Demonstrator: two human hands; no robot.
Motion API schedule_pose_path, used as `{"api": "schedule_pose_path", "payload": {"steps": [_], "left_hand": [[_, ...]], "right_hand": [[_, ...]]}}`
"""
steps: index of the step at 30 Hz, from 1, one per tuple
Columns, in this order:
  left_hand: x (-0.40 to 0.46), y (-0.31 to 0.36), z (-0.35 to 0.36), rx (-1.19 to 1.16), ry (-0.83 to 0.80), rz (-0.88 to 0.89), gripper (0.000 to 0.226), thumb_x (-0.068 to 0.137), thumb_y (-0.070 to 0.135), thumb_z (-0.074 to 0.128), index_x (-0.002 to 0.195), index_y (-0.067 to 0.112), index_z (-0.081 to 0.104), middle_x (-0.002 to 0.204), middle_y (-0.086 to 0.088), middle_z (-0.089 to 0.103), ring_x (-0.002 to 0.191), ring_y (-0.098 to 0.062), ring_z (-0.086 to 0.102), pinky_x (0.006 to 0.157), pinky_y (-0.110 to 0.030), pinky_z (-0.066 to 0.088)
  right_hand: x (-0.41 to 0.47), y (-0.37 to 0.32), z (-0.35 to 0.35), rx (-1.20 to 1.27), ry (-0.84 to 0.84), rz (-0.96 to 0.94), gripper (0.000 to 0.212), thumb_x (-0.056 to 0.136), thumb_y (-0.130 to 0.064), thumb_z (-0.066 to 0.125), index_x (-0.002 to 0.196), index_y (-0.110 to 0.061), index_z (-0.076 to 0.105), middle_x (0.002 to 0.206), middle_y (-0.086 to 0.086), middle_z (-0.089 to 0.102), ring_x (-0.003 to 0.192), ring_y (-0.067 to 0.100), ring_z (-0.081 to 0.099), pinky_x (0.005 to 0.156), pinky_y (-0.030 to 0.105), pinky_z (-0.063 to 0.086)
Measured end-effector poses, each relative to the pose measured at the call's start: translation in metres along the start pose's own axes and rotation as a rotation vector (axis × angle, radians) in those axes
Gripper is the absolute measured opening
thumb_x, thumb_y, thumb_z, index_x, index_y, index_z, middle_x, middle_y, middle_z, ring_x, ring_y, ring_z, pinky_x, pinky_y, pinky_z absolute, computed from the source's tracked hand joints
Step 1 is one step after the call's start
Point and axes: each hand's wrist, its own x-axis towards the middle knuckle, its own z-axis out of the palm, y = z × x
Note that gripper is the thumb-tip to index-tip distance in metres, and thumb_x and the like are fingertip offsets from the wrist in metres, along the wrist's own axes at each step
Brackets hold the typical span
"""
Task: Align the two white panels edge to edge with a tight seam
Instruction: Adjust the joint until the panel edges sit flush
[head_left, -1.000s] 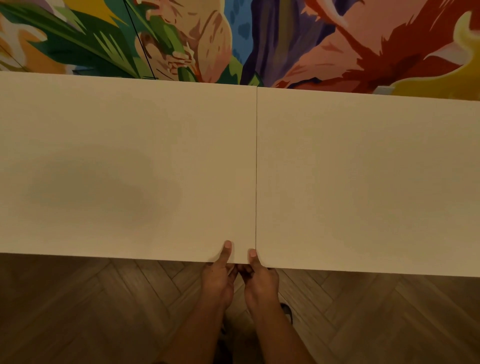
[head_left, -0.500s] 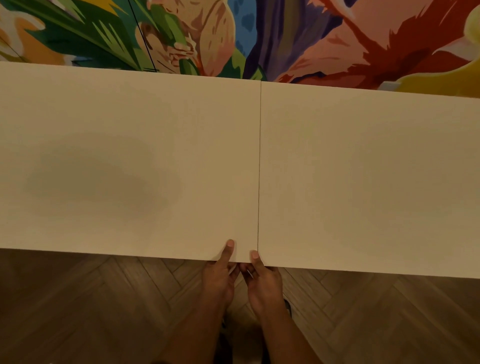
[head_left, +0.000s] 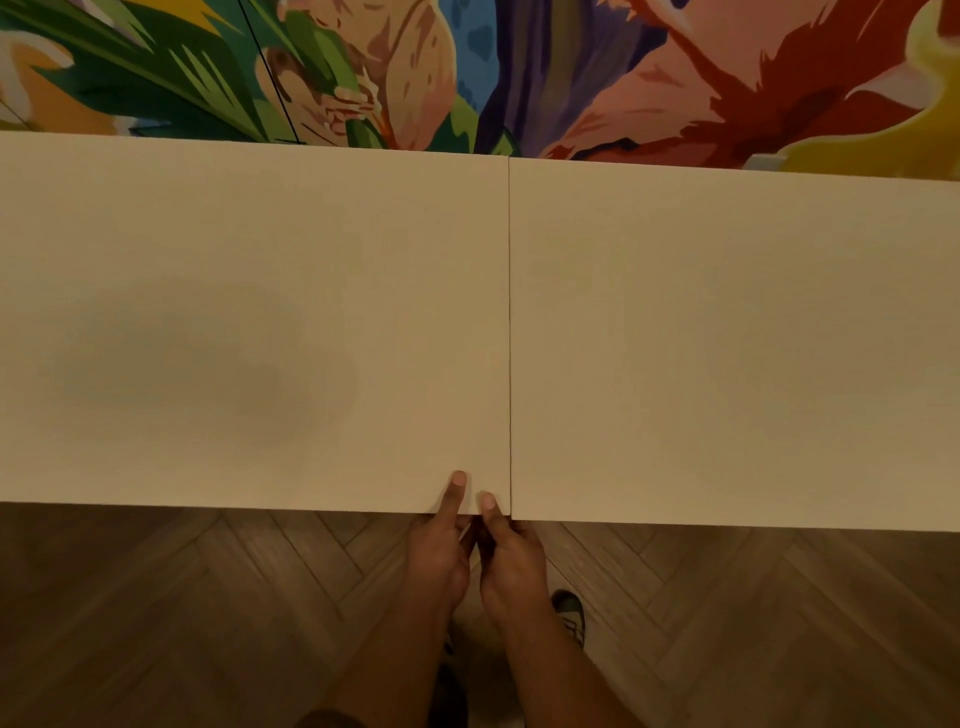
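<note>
While the seam (head_left: 509, 332) ran as a hairline between the left panel (head_left: 249, 322) and right panel (head_left: 727, 343), I judged the near edges wanted levelling. My left hand (head_left: 439, 551) and right hand (head_left: 511, 561) both pinched the left panel's corner just beside the seam, thumbs on top.

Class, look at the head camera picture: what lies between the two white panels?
In the head view, only a thin dark seam separates the left panel from the right panel; nothing else lies there.
</note>
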Motion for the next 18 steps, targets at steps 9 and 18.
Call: {"api": "schedule_pose_path", "payload": {"steps": [9, 18], "left_hand": [[-0.0018, -0.0002, -0.0026, -0.021, 0.005, -0.003, 0.047, 0.078, 0.031, 0.089, 0.113, 0.003, 0.074, 0.061, -0.005, 0.075, 0.067, -0.021, 0.079, 0.078, -0.039, 0.066], [0.0008, -0.0036, -0.0048, -0.001, 0.04, -0.001, 0.058, 0.076, 0.032, 0.092, 0.119, 0.0, 0.068, 0.083, -0.014, 0.071, 0.092, -0.034, 0.077, 0.092, -0.048, 0.064]], "right_hand": [[-0.0018, -0.0035, 0.0071, -0.003, 0.053, 0.048, 0.043, 0.095, 0.0, 0.067, 0.135, 0.012, 0.056, 0.127, 0.033, 0.066, 0.1, 0.034, 0.07, 0.053, 0.025, 0.06], [-0.0001, -0.0023, -0.0001, -0.075, 0.058, 0.012, 0.036, 0.091, 0.0, 0.072, 0.123, 0.013, 0.06, 0.121, 0.033, 0.068, 0.097, 0.035, 0.071, 0.057, 0.025, 0.061]]}}
